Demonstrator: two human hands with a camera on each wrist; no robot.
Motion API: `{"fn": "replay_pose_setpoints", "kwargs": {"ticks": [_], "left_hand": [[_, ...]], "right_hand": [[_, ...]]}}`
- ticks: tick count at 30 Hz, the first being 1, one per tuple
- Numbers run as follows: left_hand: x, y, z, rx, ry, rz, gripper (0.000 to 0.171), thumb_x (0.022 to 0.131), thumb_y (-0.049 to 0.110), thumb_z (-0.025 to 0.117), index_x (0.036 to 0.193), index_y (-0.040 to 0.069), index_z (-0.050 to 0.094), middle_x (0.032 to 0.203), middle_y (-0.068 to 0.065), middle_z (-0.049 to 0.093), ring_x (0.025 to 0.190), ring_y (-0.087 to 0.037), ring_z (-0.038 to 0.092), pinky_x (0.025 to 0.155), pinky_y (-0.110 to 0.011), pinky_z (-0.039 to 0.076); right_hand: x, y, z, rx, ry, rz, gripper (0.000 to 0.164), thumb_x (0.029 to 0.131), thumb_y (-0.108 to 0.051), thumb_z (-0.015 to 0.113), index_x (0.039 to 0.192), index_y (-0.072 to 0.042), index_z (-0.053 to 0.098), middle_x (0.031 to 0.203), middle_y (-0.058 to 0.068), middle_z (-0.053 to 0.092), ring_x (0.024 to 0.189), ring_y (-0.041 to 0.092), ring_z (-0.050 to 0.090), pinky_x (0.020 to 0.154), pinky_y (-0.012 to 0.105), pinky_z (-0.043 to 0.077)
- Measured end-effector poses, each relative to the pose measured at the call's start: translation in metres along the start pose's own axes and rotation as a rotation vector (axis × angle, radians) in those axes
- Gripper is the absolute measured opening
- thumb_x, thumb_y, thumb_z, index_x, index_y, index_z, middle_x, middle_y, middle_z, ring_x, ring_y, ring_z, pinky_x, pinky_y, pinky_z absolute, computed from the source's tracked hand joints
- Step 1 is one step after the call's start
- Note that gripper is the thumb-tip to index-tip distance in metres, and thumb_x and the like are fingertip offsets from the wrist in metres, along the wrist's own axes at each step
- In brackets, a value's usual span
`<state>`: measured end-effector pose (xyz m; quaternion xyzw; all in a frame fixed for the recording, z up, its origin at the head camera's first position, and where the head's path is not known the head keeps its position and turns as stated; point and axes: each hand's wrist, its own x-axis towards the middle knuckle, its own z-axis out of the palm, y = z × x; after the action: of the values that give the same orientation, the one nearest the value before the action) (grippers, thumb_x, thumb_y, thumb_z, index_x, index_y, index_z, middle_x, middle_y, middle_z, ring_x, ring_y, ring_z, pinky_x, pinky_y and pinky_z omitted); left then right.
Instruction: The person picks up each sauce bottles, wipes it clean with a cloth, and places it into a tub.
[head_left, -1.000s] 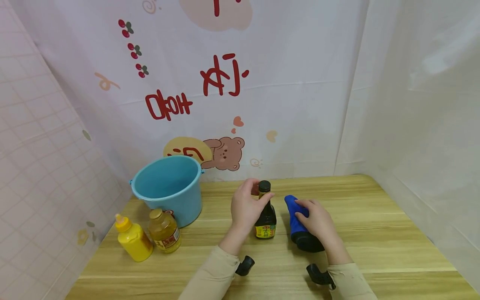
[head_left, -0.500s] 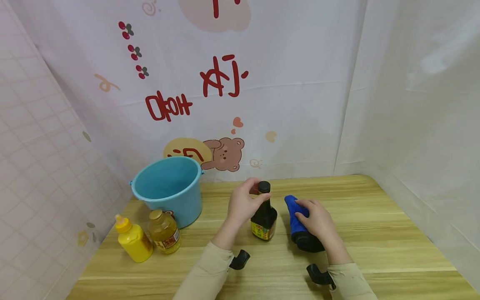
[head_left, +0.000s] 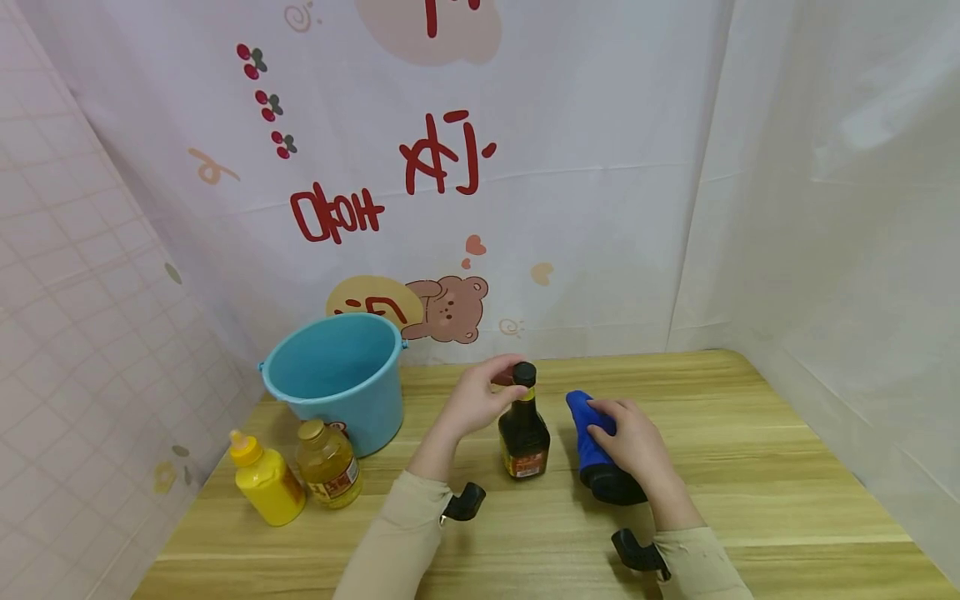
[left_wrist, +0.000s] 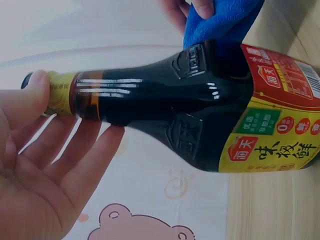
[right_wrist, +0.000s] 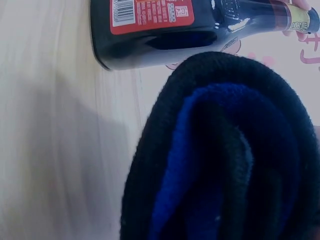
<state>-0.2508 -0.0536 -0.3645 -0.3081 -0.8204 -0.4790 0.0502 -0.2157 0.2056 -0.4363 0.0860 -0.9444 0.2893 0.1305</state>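
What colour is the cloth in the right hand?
Blue with a black border; the cloth shows this best in the right wrist view.

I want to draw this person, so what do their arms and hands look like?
The left sleeve and right sleeve are plain beige, ending before the wrists. A bent black gadget sticks out by each cuff, left and right. The left hand and right hand wear no gloves.
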Motion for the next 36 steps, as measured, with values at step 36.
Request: {"fn": "replay_pose_setpoints", "kwargs": {"ticks": [36], "left_hand": [[-0.005,0.009,0.007,-0.058,0.192,-0.075,0.025,0.094,0.026,0.070,0.116,0.014,0.070,0.103,-0.002,0.070,0.097,-0.022,0.066,0.076,-0.035,0.057]], "right_hand": [[0.002,-0.062,-0.013,0.299,0.301,-0.238,0.046,0.088,-0.005,0.075,0.132,-0.010,0.064,0.121,0.019,0.061,0.113,0.039,0.057,0.092,0.061,0.047]]}}
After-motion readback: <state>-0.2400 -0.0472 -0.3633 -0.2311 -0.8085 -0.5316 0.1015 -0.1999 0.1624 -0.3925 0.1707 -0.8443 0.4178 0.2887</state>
